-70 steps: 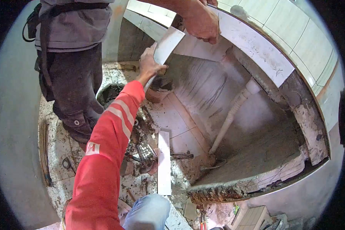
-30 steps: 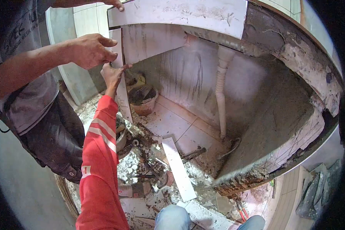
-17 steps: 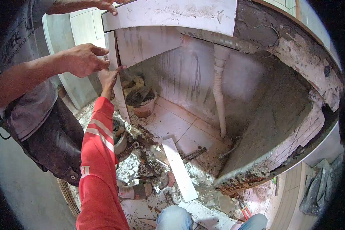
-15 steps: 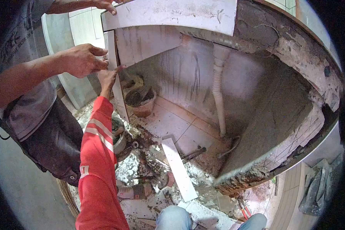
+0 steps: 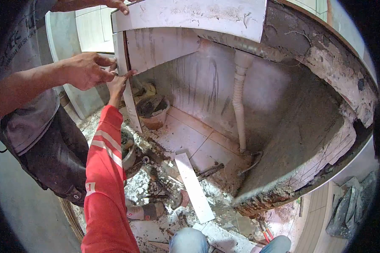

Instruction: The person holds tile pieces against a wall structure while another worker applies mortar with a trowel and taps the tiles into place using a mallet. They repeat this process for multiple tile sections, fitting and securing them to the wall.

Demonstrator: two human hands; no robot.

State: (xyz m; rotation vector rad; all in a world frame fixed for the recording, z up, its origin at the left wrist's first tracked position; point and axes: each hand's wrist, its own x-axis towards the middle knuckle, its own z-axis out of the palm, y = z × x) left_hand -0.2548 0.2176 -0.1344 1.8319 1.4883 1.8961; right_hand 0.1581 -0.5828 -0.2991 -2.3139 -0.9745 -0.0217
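Observation:
My left hand (image 5: 117,86), in a red sleeve with white stripes, is at the narrow upright white tile strip (image 5: 130,101) on the left edge of the counter opening. Its thumb lies across the strip; the other fingers are partly hidden. Just beside it, a co-worker's hand (image 5: 88,69) has bent fingers close to the strip's edge. The co-worker's other hand (image 5: 118,6) rests at the top corner of the curved white front tile (image 5: 194,14). My right hand is out of view.
Under the counter, a bucket (image 5: 154,116) and a white drain pipe (image 5: 239,101) stand by the wall. A second bucket (image 5: 128,152), a long white tile piece (image 5: 194,187), a hammer (image 5: 181,198) and red-handled pliers (image 5: 266,232) lie among rubble. Broken concrete (image 5: 346,139) edges the right side.
The co-worker's lower hand has shifted slightly left and its fingers have drawn in. My left hand stays at the strip. The whole view has shifted a little.

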